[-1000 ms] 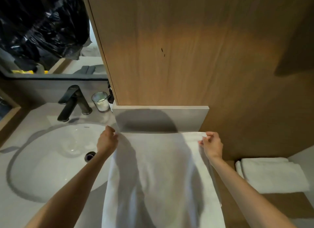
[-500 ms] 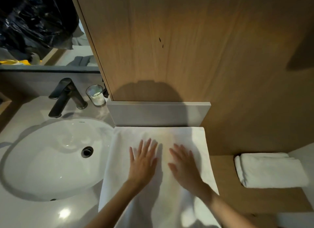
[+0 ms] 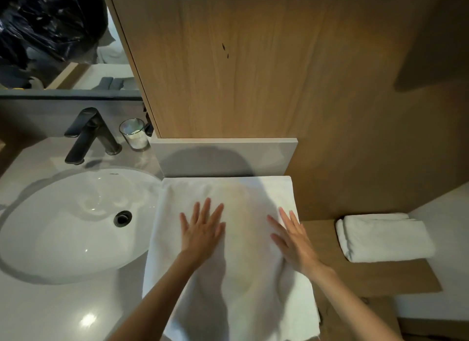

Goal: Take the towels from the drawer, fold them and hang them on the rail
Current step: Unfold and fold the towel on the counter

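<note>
Towel [image 3: 241,193] lies under left hand [image 3: 201,229] and right hand [image 3: 291,241], both flat, fingers straight; its near end seems to overhang the desk [image 3: 50,310] and might slip off.

- A white oval sink [image 3: 50,229] is sitting in the pale countertop [image 3: 38,312], its dark drain [image 3: 122,218] lying toward the basin's right side.
- 1 black faucet [image 3: 87,135] is standing behind the basin, with 1 clear glass [image 3: 134,135] standing just beside it.
- A wooden panel [image 3: 253,74] is rising behind a grey upstand [image 3: 266,153].
</note>
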A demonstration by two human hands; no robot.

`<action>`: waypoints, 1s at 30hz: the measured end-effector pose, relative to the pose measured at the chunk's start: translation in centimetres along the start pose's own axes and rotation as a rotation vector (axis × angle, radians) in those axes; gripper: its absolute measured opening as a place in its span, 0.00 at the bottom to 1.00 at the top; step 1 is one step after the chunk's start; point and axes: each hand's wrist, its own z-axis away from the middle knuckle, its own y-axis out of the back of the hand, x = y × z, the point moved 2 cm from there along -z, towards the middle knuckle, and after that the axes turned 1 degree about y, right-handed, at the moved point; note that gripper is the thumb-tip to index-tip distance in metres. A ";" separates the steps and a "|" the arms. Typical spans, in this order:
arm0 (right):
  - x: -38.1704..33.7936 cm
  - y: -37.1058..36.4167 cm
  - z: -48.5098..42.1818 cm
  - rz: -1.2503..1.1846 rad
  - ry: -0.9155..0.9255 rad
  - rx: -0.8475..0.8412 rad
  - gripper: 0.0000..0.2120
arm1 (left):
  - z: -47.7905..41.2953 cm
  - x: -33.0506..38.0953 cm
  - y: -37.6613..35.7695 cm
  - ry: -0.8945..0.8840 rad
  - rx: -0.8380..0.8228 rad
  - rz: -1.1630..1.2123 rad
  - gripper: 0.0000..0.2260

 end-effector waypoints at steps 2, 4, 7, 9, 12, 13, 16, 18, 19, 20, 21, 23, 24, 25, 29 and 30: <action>0.4 0.4 1.9 -0.186 -0.024 0.087 0.23 | 1.1 0.7 0.8 -0.004 -0.014 0.011 0.38; 1.1 0.5 4.3 -0.308 -0.105 0.110 0.21 | 3.2 1.7 1.4 -0.041 0.006 0.070 0.38; 1.5 0.2 8.0 -0.344 -0.168 0.148 0.19 | 6.5 3.0 0.8 -0.089 -0.046 0.075 0.26; 1.4 -0.1 10.2 -0.374 -0.221 0.204 0.17 | 8.4 3.6 -0.1 -0.105 -0.082 0.040 0.22; 1.3 -1.0 13.0 -0.370 -0.362 0.258 0.17 | 10.7 4.0 -1.0 -0.129 -0.127 -0.036 0.22; 1.3 -1.5 13.8 -0.369 -0.407 0.259 0.17 | 11.2 3.9 -1.2 -0.129 -0.128 -0.047 0.22; 1.3 -2.9 15.7 -0.397 -0.485 0.227 0.13 | 11.8 3.3 -1.5 -0.119 -0.134 -0.036 0.23; 1.2 -3.3 16.4 -0.368 -0.487 0.222 0.08 | 11.6 3.1 -1.6 -0.110 -0.151 -0.041 0.24; 1.1 -3.2 16.7 -0.352 -0.492 0.232 0.06 | 11.5 3.0 -1.6 -0.109 -0.164 -0.041 0.24; 1.1 -3.2 16.8 -0.342 -0.496 0.247 0.05 | 11.4 3.0 -1.6 -0.107 -0.177 -0.040 0.24; 1.0 -3.1 16.9 -0.336 -0.506 0.255 0.05 | 11.3 2.9 -1.7 -0.103 -0.185 -0.038 0.23; 0.4 -3.0 17.1 -0.333 -0.517 0.256 0.06 | 11.3 2.6 -1.7 -0.098 -0.182 -0.016 0.22; 0.0 -3.0 17.1 -0.334 -0.516 0.250 0.06 | 11.4 2.5 -1.8 -0.101 -0.179 -0.007 0.22; -0.7 -2.9 17.1 -0.334 -0.503 0.254 0.08 | 11.5 2.4 -1.9 -0.106 -0.180 -0.005 0.23; -4.3 -1.4 17.8 -0.411 -0.471 0.432 0.09 | 11.3 2.3 -1.7 -0.106 -0.190 -0.045 0.27; -5.3 -0.9 18.0 -0.450 -0.452 0.489 0.08 | 11.2 2.3 -1.6 -0.114 -0.204 -0.047 0.24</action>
